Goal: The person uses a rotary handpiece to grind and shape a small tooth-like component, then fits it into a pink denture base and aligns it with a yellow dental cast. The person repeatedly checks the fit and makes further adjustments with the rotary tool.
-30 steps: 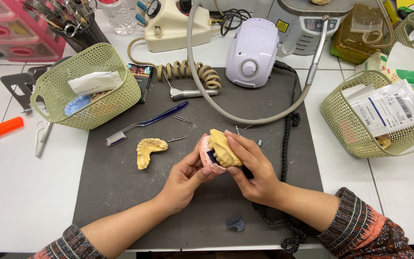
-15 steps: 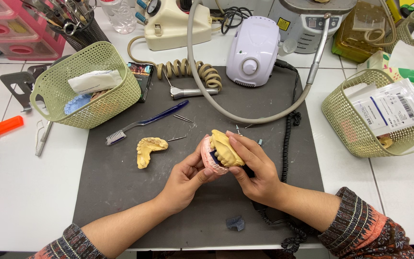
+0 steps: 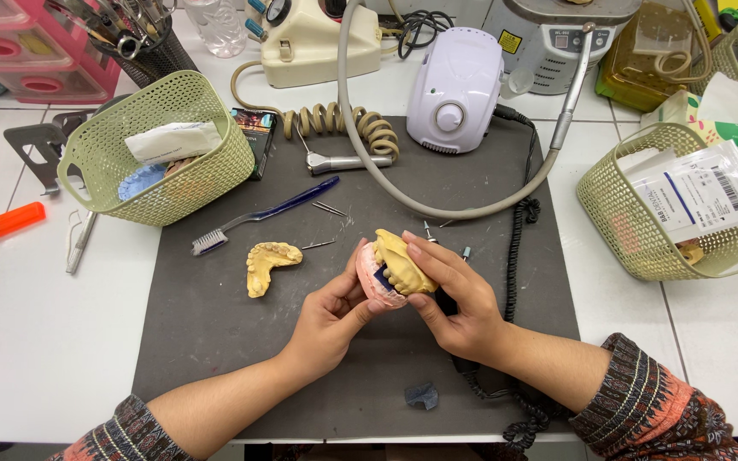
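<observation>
A yellow dental cast (image 3: pixel 401 261) on a pink wax base (image 3: pixel 375 286) is gripped by the closed fingers of left hand (image 3: pixel 328 316) and right hand (image 3: pixel 456 299).

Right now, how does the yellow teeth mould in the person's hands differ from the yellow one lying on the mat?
The held mould is gripped by both the left hand and the right hand; the loose mould lies untouched on the dark mat. The held mould sits pressed against a pink piece; the loose mould is on its own. The held mould is raised and tilted; the loose mould lies flat. Both are pale yellow, arch-shaped dental casts.
</observation>
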